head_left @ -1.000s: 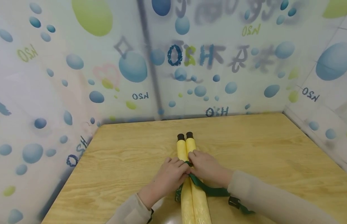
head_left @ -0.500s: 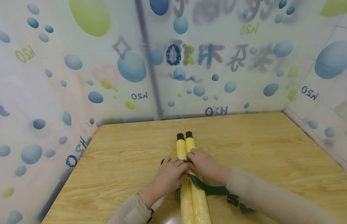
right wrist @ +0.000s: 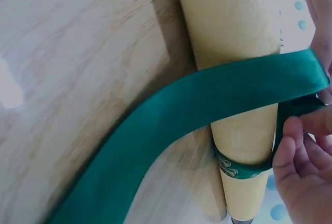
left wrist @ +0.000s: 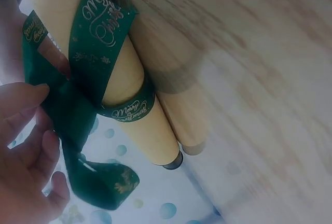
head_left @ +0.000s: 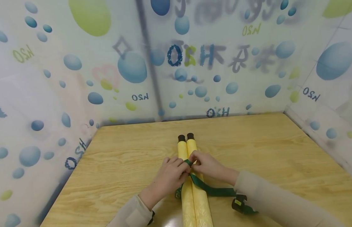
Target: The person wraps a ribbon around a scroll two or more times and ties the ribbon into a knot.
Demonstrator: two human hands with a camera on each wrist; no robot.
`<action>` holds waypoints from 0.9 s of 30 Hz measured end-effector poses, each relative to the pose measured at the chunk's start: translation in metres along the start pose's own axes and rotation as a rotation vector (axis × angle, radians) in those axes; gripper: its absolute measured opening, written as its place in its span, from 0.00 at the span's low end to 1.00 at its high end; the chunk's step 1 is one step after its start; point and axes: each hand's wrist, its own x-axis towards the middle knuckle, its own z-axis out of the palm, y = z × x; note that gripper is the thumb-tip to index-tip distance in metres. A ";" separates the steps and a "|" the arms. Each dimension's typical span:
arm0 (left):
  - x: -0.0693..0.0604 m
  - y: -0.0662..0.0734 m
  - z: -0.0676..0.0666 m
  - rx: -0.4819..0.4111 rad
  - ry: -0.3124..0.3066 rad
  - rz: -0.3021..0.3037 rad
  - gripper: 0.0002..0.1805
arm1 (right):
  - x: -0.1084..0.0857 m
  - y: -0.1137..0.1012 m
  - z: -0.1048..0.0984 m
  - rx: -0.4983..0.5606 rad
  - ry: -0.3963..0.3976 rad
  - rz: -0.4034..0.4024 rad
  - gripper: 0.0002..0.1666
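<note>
Two long yellow rolls [head_left: 188, 195] with black end caps lie side by side on the wooden table. A dark green ribbon [head_left: 215, 191] is wound about them; pale script shows on the ribbon [left wrist: 102, 37] in the left wrist view. My left hand [head_left: 170, 176] pinches the ribbon on top of the rolls. Close against it, my right hand [head_left: 210, 166] pinches another part at the crossing, index finger and thumb bent. In the right wrist view a broad ribbon length [right wrist: 207, 92] passes over a roll, with a narrower band [right wrist: 241, 169] beyond. The crossing is partly hidden by fingers.
The ribbon's long tail runs right across the wooden table [head_left: 122, 151] beneath the right sleeve [head_left: 272, 195]. A small black device [head_left: 238, 203] sits by that cuff. Behind the table stands a wall [head_left: 221, 63] printed with blue and green bubbles.
My right fingers have shifted at the crossing, and a gap now shows between index finger and thumb. A dark ribbon end seen left of my left hand half a second ago is out of sight.
</note>
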 end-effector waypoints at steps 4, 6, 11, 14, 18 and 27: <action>0.000 0.000 0.000 -0.001 -0.018 -0.009 0.07 | 0.002 0.000 0.002 0.103 -0.058 0.058 0.19; -0.001 -0.001 0.000 0.001 -0.021 -0.009 0.07 | 0.004 0.000 0.003 0.097 -0.074 0.073 0.24; -0.001 -0.001 0.001 -0.008 -0.011 -0.011 0.08 | 0.007 -0.004 0.009 -0.093 -0.034 0.068 0.21; -0.001 -0.001 0.001 -0.016 -0.015 -0.018 0.08 | 0.006 -0.007 0.013 -0.183 0.003 0.072 0.16; -0.001 -0.001 0.001 -0.020 -0.029 -0.027 0.07 | 0.003 -0.008 0.016 -0.209 0.047 0.074 0.08; -0.001 -0.002 0.001 -0.026 -0.049 -0.037 0.07 | 0.005 -0.002 0.013 0.065 0.022 0.127 0.22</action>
